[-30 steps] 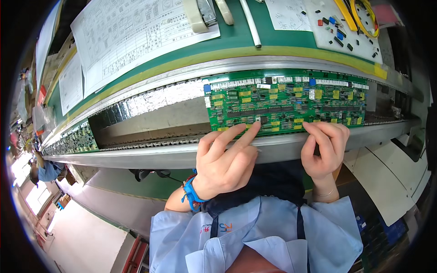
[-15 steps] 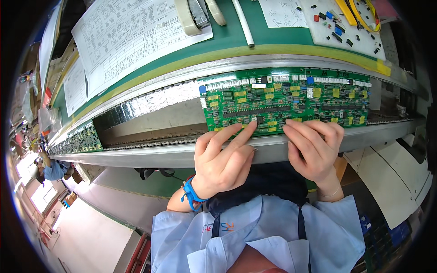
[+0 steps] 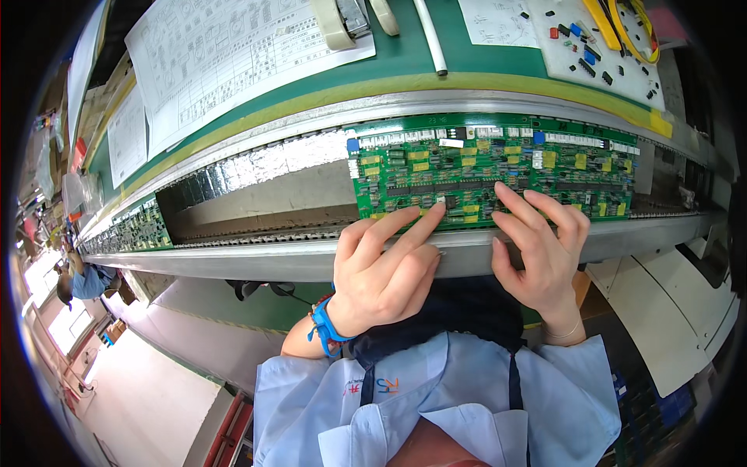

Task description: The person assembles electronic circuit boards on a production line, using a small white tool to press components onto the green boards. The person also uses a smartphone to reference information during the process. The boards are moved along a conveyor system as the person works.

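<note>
Paper sheets (image 3: 233,58), tape roll (image 3: 331,27), white tube (image 3: 430,39).

A long green-topped workbench (image 3: 405,66) with a yellow front strip runs along the far side – white paper sheets (image 3: 226,58) lie on it. Near left, a pale smooth floor (image 3: 148,405) brightens toward sunlit windows (image 3: 47,311).

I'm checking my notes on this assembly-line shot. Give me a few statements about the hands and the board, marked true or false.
1. Both hands rest fingertips on the green circuit board. True.
2. The left hand wears a blue wrist strap. True.
3. The right hand holds a roll of tape. False: it holds nothing; its fingers lie spread on the board's near edge.
4. The board lies on the floor. False: it sits across the metal conveyor rails.
5. A printed paper sheet lies on the green bench beyond the board. True.
</note>
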Tool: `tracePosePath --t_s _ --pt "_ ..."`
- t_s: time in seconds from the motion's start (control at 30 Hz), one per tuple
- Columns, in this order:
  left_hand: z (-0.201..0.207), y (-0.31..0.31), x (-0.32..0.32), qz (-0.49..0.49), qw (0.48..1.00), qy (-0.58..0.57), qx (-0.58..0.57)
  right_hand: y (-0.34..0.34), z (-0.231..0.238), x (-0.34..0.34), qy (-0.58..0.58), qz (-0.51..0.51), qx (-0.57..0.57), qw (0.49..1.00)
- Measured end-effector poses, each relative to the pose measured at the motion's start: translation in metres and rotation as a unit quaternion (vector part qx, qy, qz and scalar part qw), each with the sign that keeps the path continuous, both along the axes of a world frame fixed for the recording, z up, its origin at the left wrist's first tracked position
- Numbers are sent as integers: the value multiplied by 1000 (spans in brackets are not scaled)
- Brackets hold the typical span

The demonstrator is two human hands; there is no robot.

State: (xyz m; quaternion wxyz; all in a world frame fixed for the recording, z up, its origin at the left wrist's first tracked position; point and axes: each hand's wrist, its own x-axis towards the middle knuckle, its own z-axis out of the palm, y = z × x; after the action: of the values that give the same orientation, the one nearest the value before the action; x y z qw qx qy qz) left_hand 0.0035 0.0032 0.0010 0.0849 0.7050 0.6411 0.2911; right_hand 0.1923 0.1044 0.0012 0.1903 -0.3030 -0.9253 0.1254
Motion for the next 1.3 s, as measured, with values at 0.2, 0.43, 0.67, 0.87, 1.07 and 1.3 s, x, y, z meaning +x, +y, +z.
tracePosePath --t_s 0.2,0.43,0.67,0.87,1.07,1.3 --pt "1 0 -1 -3 1000 -6 -3 1 2 -1 -10 2 -16 1000" --pt "1 2 -1 -2 1000 -8 -12 2 4 -1 -14 4 -27 1000" --pt "3 2 -2 -15 1000 -3 -25 3 5 -1 -14 7 -44 999" --pt "5 5 -3 -44 998 -21 -27 5 6 -2 -12 12 -55 998" --pt "7 7 -2 -31 998 -33 -33 5 7 -2 -11 13 -62 998" --pt "4 5 0 -18 999 -21 -32 6 6 -2 -10 19 -64 998"
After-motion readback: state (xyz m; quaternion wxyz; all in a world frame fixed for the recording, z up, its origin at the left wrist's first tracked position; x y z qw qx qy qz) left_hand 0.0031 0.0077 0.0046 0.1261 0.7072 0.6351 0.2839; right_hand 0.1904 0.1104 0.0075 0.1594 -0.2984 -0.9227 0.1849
